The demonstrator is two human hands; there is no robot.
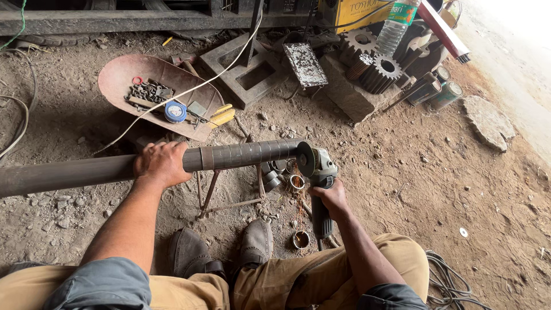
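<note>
Up ahead on the dirt floor I see a shallow rusty pan (117, 77) holding chain links, a blue tape measure (175, 111) and a yellow-handled tool (221, 116), with a white cable (221, 74) running across it. Beside it lies a square metal frame (248, 77), and to its right a few toothed gears (380, 72) rest on a stone block (350, 95). I also make out a clear plastic bottle (396, 26) behind them, cans (445, 95) lying nearby, and a flat rock (488, 121).
</note>
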